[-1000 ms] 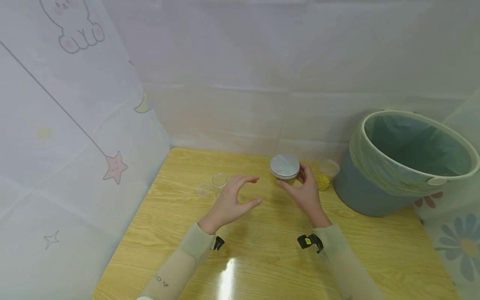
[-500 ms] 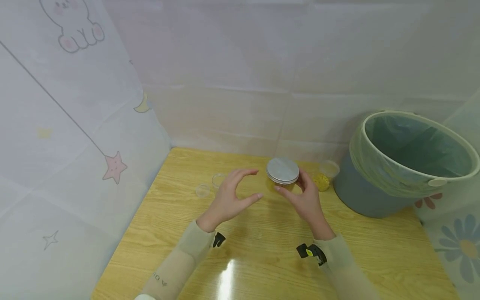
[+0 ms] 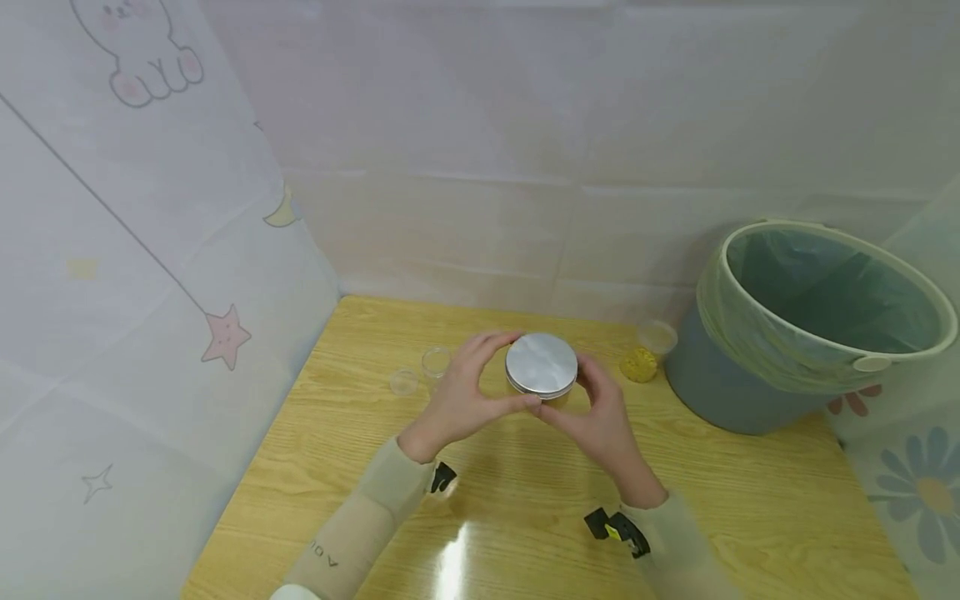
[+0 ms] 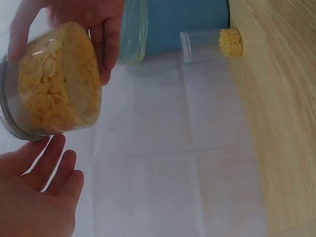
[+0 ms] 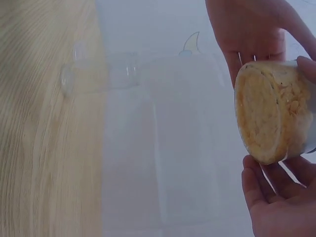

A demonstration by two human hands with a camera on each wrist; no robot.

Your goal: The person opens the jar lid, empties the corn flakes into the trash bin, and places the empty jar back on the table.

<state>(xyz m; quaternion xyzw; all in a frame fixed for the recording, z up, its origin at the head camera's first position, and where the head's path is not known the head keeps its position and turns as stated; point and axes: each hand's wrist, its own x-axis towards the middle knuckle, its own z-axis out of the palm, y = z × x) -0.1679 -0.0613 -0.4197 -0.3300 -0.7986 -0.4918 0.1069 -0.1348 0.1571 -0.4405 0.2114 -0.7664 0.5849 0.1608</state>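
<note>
A clear jar (image 4: 47, 91) filled with yellow flakes, with a silver metal lid (image 3: 542, 364), is held raised above the table between both hands. My left hand (image 3: 457, 400) reaches round the lid's left side, thumb at its front edge and index finger at its back edge. My right hand (image 3: 603, 417) grips the jar from the right, its thumb at the front. The jar's bottom (image 5: 257, 116) shows in the right wrist view, tilted slightly. In the head view the lid hides most of the jar's body.
Behind my left hand stands an empty clear container (image 3: 436, 362) beside a clear round disc (image 3: 403, 382). At the back right, a clear container (image 4: 205, 45) has yellow flakes (image 4: 231, 43) at its bottom. A lined blue-grey bin (image 3: 720, 375) stands right of it on the wooden table (image 3: 750, 517).
My right hand has brought the jar left and toward me. The left hand, earlier apart with spread fingers, now meets the lid's edge.
</note>
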